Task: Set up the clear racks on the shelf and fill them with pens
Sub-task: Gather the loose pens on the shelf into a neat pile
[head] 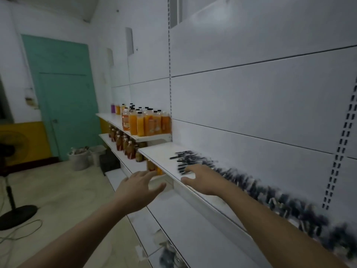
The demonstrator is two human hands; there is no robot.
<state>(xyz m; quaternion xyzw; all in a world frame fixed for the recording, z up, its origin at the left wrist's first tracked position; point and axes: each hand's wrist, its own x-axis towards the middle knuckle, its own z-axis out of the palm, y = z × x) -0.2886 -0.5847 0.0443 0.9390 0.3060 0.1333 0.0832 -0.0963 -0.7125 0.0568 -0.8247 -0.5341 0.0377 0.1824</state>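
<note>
White shelf [160,151] running from near right to far left along a slotted white back panel [251,97]. Loose black pens [185,158] heaped on the shelf top against the panel, the pile continuing toward the near right as a motion-blurred dark band [289,206]. At the sharper far end of the pile, long axes mostly crosswise to the shelf, roughly from panel toward front edge, a few skewed; which end of a pen is the tip not discernible. No clear racks distinguishable on the shelf.

Right hand [201,179] palm down over the shelf beside the near edge of the sharp pen cluster, fingers spread and straight, grasping nothing; contact with the pens uncertain. Left hand [138,187] in front of the shelf's front edge, off the shelf, fingers extended and relaxed, thumb apart, empty.

Beyond the pens, on a higher shelf section, orange juice bottles [146,122] with black caps, upright in rows; darker bottles [125,146] on the shelf below. Farther left: teal door [63,93], pale buckets [81,157] on the floor, black fan stand [17,211] with cable.
</note>
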